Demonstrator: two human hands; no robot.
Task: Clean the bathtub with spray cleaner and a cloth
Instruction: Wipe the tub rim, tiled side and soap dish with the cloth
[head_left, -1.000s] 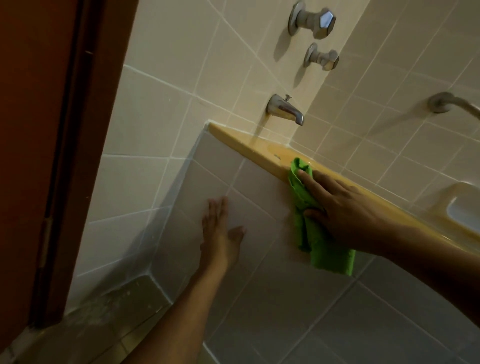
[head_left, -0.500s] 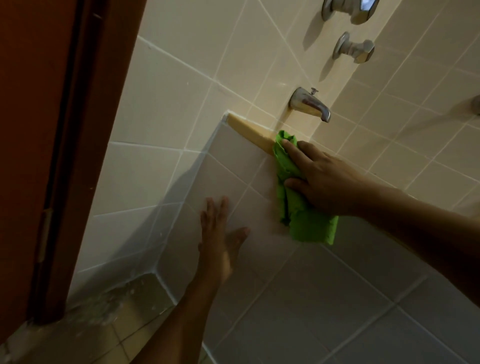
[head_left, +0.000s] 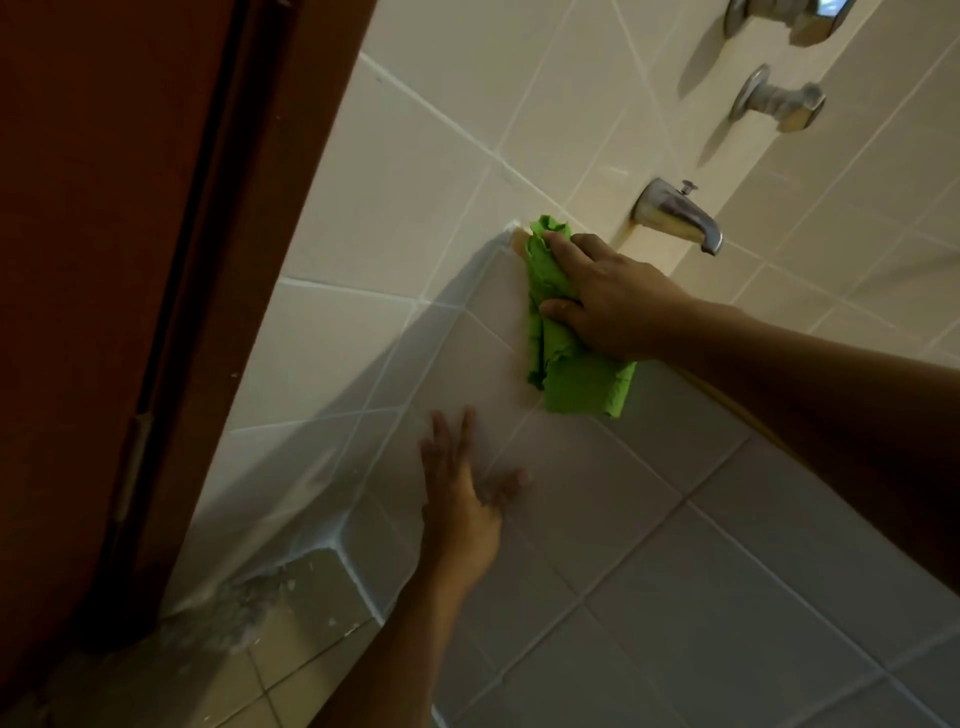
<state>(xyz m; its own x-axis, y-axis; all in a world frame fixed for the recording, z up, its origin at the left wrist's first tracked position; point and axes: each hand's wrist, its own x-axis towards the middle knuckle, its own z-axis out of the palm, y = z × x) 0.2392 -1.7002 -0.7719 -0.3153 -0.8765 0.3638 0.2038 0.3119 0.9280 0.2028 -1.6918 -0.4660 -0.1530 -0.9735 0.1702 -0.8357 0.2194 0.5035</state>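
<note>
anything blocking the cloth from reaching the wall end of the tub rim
Nothing visible. The right hand holds the green cloth on the tub rim, almost at the wall corner; the spout sits above and off to the side.

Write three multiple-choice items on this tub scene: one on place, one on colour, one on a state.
1. Where is the cloth?
A) on the floor
B) at the corner end of the tub rim, by the wall
C) draped over the spout
2. The cloth's colour?
A) white
B) green
C) blue
3. The left hand is:
A) a fist
B) holding a bottle
C) flat, fingers straight, on the tiled tub side

1 B: the right hand grips it there.
2 B: it is bright green.
3 C: its palm lies on the tiles.
</note>
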